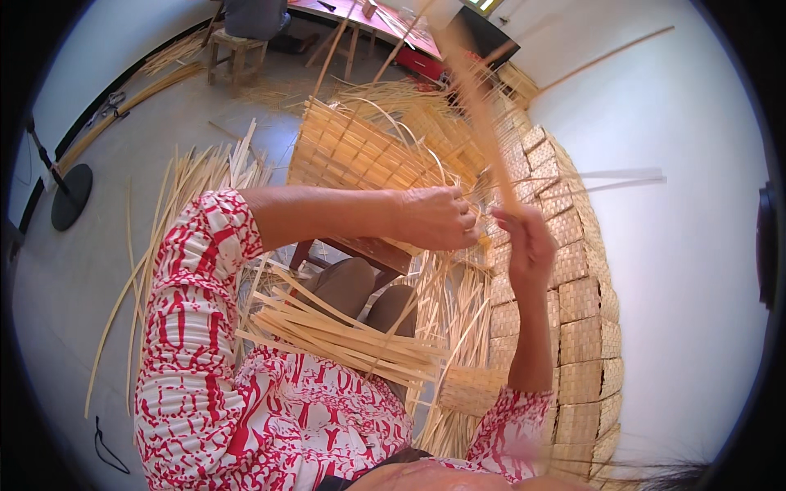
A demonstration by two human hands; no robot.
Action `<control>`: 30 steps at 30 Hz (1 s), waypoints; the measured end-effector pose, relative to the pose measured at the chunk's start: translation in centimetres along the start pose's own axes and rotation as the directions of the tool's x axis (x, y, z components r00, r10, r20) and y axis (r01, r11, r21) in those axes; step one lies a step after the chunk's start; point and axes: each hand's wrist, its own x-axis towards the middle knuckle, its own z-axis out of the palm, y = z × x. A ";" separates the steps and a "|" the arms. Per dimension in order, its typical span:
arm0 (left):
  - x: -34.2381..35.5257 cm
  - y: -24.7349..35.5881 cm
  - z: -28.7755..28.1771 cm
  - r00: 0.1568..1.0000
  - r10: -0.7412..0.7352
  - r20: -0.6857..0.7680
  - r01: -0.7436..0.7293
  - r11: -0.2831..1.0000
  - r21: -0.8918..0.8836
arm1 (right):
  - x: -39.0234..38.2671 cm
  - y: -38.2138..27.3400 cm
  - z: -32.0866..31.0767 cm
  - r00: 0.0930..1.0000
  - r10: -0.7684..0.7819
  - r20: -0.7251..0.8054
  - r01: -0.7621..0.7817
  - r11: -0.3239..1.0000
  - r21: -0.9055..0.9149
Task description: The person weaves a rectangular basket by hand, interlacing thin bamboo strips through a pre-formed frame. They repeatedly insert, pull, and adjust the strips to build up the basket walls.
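Left hand (438, 217) is curled down, fingers closed on the pale woven bamboo basket (360, 155) at its rim. Right hand (528, 245) is fisted round a long thin bamboo strip (479, 114), blurry, probably mid-pull. Stacked woven baskets (585, 299) line the wall.

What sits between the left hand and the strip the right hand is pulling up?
Nothing visible. The left hand presses on the woven basket right beside the right hand, which grips the bamboo strip. Only a narrow gap with loose weave ends lies between them.
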 end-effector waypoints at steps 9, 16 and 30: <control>-0.3 1.9 0.0 0.997 -0.027 -0.069 0.021 0.997 -0.073 | 7.7 5.7 6.7 0.958 0.104 0.265 -0.049 0.977 -0.208; -0.4 2.6 0.1 0.999 -0.033 -0.039 0.029 0.995 -0.099 | 8.3 7.5 8.1 0.945 0.143 0.295 -0.095 0.981 -0.171; 0.4 1.1 -0.6 1.000 -0.008 -0.005 0.007 0.995 -0.104 | 9.8 8.2 7.9 0.868 0.256 0.426 -0.054 0.901 -0.431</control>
